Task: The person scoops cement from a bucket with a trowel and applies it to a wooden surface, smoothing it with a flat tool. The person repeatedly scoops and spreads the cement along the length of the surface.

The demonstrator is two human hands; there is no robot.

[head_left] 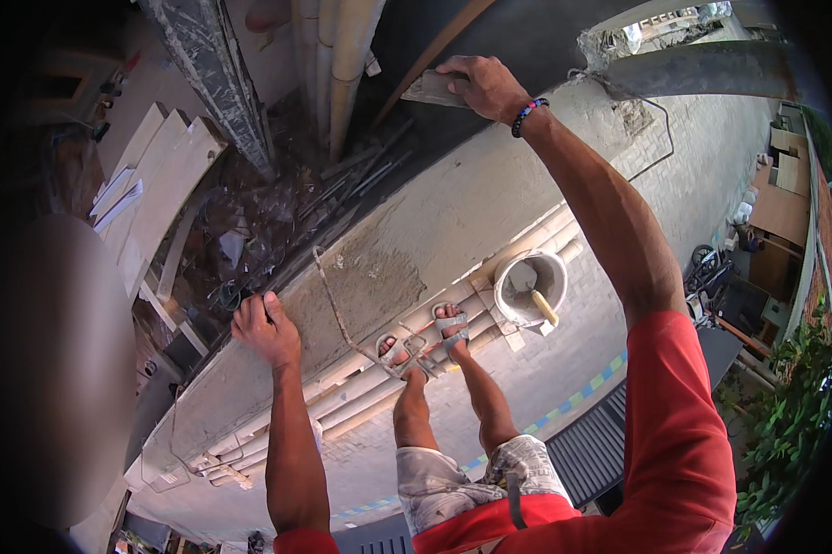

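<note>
At the upper middle, my right hand (488,88) is closed around a flat, grey, mortar-smeared board (433,90). The board lies against the far edge of a long plastered wall (490,194); its underside is hidden. My left hand (266,328) is closed over the same edge farther left, fingers curled over its top. Between the hands, a rough darker patch of mortar (370,282) marks the wall's face. A bent metal rod (333,305) sticks out beside that patch. Below the wall, a white bucket (532,288) holds grey mix and a tool with a yellow handle (545,307).
My sandalled feet stand on bamboo poles (361,392) along the wall, above grey paving (564,369). Another bent rod (665,138) juts out at the upper right. Beyond the edge are upright bamboo poles (347,74), a mortar-stained post (208,74) and leaning boards (162,171).
</note>
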